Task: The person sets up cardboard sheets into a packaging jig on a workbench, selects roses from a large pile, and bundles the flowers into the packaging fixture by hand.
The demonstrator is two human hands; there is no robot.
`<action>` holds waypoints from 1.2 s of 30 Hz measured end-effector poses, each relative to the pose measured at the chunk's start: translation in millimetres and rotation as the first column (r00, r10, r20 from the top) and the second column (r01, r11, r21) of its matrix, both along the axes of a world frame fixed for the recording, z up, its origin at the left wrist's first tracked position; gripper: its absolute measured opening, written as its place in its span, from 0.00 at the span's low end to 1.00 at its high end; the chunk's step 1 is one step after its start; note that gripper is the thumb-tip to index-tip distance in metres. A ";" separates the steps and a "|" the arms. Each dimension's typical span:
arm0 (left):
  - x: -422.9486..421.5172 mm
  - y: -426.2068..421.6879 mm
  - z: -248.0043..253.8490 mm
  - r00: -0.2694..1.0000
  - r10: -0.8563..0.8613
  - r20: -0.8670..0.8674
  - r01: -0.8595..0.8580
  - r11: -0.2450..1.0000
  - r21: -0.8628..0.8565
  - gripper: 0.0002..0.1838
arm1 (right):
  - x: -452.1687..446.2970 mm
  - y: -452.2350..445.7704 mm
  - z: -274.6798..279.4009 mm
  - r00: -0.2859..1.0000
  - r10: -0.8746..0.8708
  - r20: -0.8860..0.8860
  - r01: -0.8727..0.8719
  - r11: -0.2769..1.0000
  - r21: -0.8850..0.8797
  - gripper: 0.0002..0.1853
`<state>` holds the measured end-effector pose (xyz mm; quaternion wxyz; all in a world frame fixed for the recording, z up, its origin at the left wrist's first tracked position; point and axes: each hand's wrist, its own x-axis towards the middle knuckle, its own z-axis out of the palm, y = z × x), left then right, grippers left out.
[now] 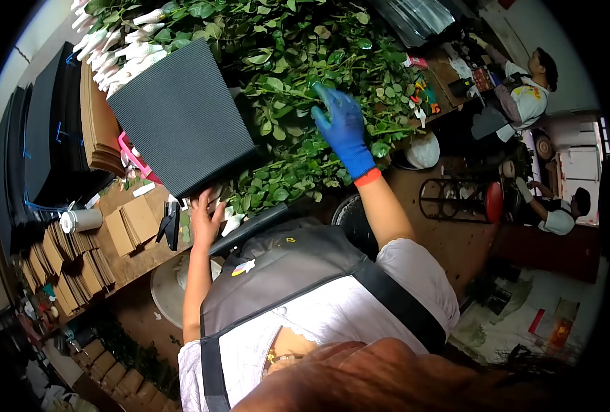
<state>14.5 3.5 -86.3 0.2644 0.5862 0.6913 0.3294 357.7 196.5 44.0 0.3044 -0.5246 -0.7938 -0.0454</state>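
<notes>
Lying under loosely spread right hand (pixel 342 123): leafy stems (pixel 284 180); left hand (pixel 206 218) at edge of black board (pixel 181 117), grip unclear.

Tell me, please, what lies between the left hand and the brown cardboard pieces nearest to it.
In the head view, a black stapler-like tool lies between the left hand and those brown cardboard pieces.

Foliage (pixel 305 62) fills 12 to 1 o'clock, the right hand (pixel 342 122) over it at 1. A board (pixel 181 113) overlaps it at 10, the left hand (pixel 206 214) at its near edge. At 9, a stapler (pixel 172 225) lies between that hand and cardboard pieces (pixel 132 223). At 3, a stool (pixel 493 201) stands nearer than a co-worker (pixel 557 218).
</notes>
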 end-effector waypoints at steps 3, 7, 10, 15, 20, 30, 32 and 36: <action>-1.9 2.9 3.4 0.993 -0.094 -0.068 0.099 0.992 0.076 0.25 | 3.8 31.9 -27.7 0.999 0.036 0.040 -0.043 0.978 0.206 0.23; 3.2 0.5 16.1 0.999 -0.025 -0.040 0.023 0.999 -0.046 0.23 | 48.1 68.2 -15.0 0.961 0.007 -0.276 -0.010 1.000 -0.007 0.23; 0.0 1.5 5.3 1.000 -0.027 0.002 0.027 0.999 -0.030 0.23 | 66.4 73.3 44.0 0.854 0.094 -0.512 0.038 0.970 0.241 0.23; 0.1 3.4 5.1 0.999 -0.028 0.021 0.028 1.000 0.006 0.22 | 25.3 124.9 177.1 0.770 0.393 -0.503 -0.112 0.859 0.499 0.17; -1.7 0.6 7.0 0.999 -0.039 0.033 0.042 0.997 -0.063 0.23 | -84.5 177.0 235.8 0.919 -0.335 0.207 -0.042 0.440 0.897 0.22; 1.8 0.8 7.8 1.000 -0.007 0.008 0.007 1.000 -0.004 0.23 | -134.2 83.2 5.6 0.683 0.291 0.670 -0.270 0.953 -0.140 0.14; -0.5 0.6 1.6 1.000 -0.013 -0.005 0.013 1.000 -0.016 0.23 | -119.7 85.4 0.1 0.838 0.314 0.446 -0.333 0.942 -0.038 0.12; -0.8 2.3 -2.7 0.999 -0.015 0.048 0.016 1.000 -0.005 0.22 | -89.1 113.3 68.2 0.926 0.372 -0.067 -0.359 0.920 0.159 0.12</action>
